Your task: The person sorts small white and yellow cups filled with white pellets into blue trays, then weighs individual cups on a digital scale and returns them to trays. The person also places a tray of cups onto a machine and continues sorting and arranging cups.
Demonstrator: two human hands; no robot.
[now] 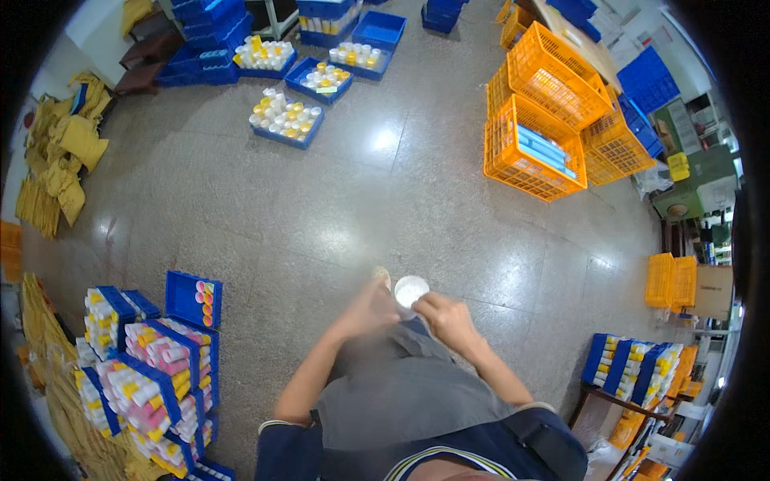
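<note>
At the middle of my body, a white round cup-like container (pixel 411 290) is held with its round end facing up. My right hand (pixel 447 319) is closed, its fingertips pinching the container's near right edge. Just left of it, my left hand (pixel 369 311) is smeared by motion, with its fingers curled. A small pale yellowish thing (pixel 382 277) shows at those fingertips, too blurred to name. Below both hands lies a grey apron (pixel 401 397) over my lap.
Blue trays (pixel 293 141) of white and yellow cylinders stand ahead on the floor. Orange crates (pixel 533 152) are stacked ahead right, one holding light-blue pieces. Stacked blue trays (pixel 192 353) with pink, white and yellow tubes stand at left. Yellow sacks (pixel 68 152) pile farther left.
</note>
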